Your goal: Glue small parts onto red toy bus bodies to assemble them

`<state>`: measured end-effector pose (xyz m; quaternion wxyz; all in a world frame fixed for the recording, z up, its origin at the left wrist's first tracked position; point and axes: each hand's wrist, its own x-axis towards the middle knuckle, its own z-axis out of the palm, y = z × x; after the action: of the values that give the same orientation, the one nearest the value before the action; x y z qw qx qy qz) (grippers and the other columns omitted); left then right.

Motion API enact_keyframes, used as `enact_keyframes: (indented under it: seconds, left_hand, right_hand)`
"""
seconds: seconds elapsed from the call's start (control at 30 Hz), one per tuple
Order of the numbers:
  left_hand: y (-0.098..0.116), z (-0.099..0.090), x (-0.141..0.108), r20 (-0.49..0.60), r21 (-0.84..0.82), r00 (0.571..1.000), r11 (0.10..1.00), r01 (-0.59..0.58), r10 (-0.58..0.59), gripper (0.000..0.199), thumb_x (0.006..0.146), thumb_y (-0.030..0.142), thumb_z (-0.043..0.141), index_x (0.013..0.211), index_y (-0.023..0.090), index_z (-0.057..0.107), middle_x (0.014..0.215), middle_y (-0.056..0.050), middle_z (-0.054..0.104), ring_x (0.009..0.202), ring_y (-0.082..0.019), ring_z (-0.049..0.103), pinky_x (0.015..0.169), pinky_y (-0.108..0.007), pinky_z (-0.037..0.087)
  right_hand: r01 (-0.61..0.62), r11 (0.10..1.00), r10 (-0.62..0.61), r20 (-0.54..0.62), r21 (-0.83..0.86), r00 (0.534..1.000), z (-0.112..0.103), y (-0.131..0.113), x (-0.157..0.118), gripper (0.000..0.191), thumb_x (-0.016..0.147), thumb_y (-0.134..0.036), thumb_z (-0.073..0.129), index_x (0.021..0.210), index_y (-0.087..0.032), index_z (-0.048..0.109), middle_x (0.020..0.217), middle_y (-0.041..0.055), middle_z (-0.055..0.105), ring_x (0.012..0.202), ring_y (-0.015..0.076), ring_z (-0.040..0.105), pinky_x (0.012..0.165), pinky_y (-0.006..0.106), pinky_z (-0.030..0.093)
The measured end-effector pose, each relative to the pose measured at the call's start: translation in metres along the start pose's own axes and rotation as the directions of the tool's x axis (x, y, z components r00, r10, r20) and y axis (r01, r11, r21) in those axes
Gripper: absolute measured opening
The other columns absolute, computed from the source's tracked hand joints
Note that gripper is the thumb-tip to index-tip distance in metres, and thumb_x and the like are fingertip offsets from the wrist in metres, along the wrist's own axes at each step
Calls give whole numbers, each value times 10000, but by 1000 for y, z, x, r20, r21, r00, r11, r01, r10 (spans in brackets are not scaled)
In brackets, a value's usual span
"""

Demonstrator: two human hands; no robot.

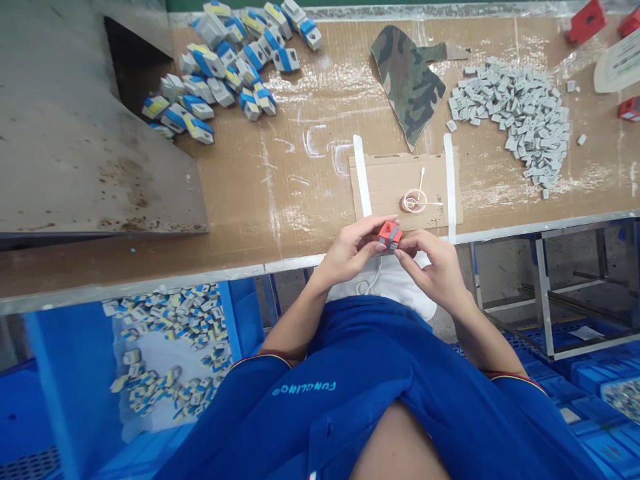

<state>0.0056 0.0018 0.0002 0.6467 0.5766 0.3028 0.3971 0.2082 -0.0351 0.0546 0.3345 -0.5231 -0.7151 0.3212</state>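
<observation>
A small red block with a grey band (390, 235) is held between both hands at the table's front edge. My left hand (353, 250) grips its left side with thumb and fingers. On the right side, the fingertips of my right hand (430, 261) close on the same block. Just beyond the hands lies a cardboard sheet (385, 177) with white strips at its sides. On it stands a small round cup (411, 202) with cotton swabs (422, 181) in or across it.
Blue, white and yellow blocks (230, 60) lie at the back left beside a metal housing (95, 133). A camouflage cloth (413, 80), a pile of small grey parts (520, 110) and red pieces (587, 21) lie farther right. A blue bin (75, 373) is below left.
</observation>
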Motion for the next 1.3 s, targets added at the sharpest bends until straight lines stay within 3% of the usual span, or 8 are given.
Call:
enact_keyframes:
  seconds: [0.3,0.43,0.63,0.9,1.13,1.3]
  left_hand:
    - [-3,-1,-1,-8,-91,1000,995,27,-27,453,965,352,740,1381,175,700,1232,-129,792,1119,-232,764,973,-309,613]
    - [-2,-4,-1,-13,-126,1000,992,9,-10,412,944,327,771,1334,196,737,1257,-126,793,1148,-236,763,1008,-323,605]
    - [0,-7,-2,-19,-146,1000,989,3,-6,435,928,393,788,1300,169,763,1206,-136,809,1129,-260,771,1009,-353,611]
    - [0,-3,0,-88,-179,992,978,-111,96,389,977,389,733,1342,255,736,1248,-98,792,1150,-208,759,1014,-296,594]
    - [2,-1,2,-83,-28,981,984,-177,174,381,971,355,737,1332,235,740,1231,-123,756,1110,-211,738,973,-319,606]
    - [-1,-2,2,-65,-5,978,980,-197,196,381,967,312,744,1343,247,739,1262,-118,759,1164,-209,725,1010,-312,590]
  right_hand:
    - [58,996,-60,-25,-72,998,5,-8,1,152,955,-169,642,855,-242,553,757,-18,629,645,126,561,607,261,454]
    - [119,981,-129,-63,-152,990,13,-10,1,208,949,-148,622,820,-253,496,714,-31,564,629,129,516,596,271,424]
    - [216,968,-226,-69,-131,972,20,-9,4,247,954,-119,602,809,-258,457,712,-34,551,648,135,509,602,275,406]
    - [123,969,-154,-133,-216,979,20,-24,9,178,980,-133,603,863,-246,533,765,-5,622,676,153,552,630,294,431]
    - [153,948,-185,-91,-278,979,12,-18,4,148,1016,-195,611,887,-244,558,779,7,635,713,170,563,651,305,435]
    - [219,938,-235,-29,-270,972,5,-14,7,191,1001,-147,605,863,-247,520,774,0,611,704,162,532,632,298,403]
